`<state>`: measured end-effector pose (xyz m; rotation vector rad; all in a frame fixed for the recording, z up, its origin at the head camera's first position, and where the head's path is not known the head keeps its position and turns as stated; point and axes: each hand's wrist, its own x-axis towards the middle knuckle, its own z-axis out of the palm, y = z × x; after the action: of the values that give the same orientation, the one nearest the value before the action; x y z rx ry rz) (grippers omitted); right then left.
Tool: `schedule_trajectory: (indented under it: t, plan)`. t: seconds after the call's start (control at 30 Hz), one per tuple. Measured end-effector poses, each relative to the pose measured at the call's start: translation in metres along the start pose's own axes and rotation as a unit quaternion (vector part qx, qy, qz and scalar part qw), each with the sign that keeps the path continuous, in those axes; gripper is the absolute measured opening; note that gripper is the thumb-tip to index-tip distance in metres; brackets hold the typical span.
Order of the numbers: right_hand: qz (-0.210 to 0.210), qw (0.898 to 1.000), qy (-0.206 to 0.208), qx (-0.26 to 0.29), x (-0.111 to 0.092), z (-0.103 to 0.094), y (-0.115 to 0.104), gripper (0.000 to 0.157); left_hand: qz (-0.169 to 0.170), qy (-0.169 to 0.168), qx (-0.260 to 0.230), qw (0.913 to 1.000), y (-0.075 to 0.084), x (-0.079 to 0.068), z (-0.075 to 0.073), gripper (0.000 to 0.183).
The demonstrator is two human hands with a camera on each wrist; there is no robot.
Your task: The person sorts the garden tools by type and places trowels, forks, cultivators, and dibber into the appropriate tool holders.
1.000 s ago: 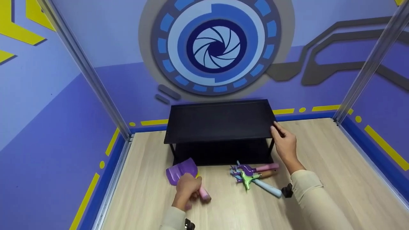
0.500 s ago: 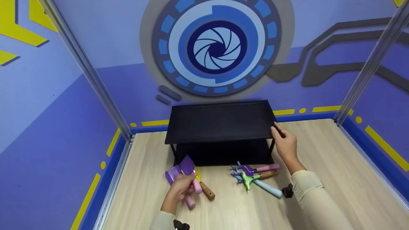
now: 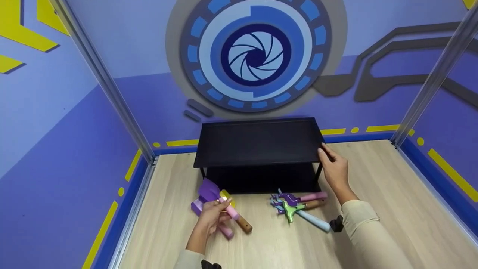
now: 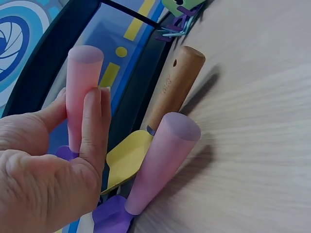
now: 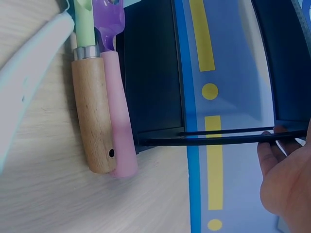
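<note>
Currently, furthest left, a purple shovel (image 4: 153, 174) lies on the wooden counter (image 3: 280, 246) with its pink handle towards me, partly hidden beneath my left hand (image 3: 213, 216). That hand is closed on a second tool: I pinch the pink handle of another purple-bladed shovel (image 3: 230, 211) between thumb and fingers, holding it above the first, its blade angled up and away to my left near the front left corner of the black rack (image 3: 259, 142). Just beside my fingers lies a yellow shovel (image 4: 163, 109), its wooden handle pointing towards me and to the right.

The two-tier rack stands beyond these, against the back wall. In front of its right part, three more tools lie bunched together with their heads overlapping: a purple fork (image 3: 288, 198) with a pink handle, a green-headed tool (image 3: 289, 211) with a wooden one, and a pale blue tool (image 3: 314, 221) whose handle slants towards me.

Further right, my right hand (image 3: 335, 168) grips the right edge of the rack's upper shelf, fingers curled by the corner post and the thumb near the front.
</note>
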<state>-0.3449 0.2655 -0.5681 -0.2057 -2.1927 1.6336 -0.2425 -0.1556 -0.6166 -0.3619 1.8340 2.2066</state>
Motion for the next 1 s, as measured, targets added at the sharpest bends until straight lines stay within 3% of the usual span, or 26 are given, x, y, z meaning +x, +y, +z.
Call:
schedule_trajectory:
  t: [0.4, 0.77, 1.0]
  plan:
    - [0.004, 1.000, 0.002, 0.003, 0.001, 0.001, 0.000, 0.049, 0.037, 0.057, -0.048, 0.9965, 0.002, -0.006, -0.016, 0.035]
    - [0.005, 1.000, 0.001, 0.014, 0.000, 0.001, 0.000, 0.049, 0.035, 0.100, -0.026, 0.9940, 0.013, -0.010, -0.037, 0.041]
    - [0.009, 1.000, -0.005, 0.012, -0.001, 0.001, 0.000, 0.049, 0.054, 0.114, -0.044, 0.9910, 0.026, -0.012, -0.048, 0.030]
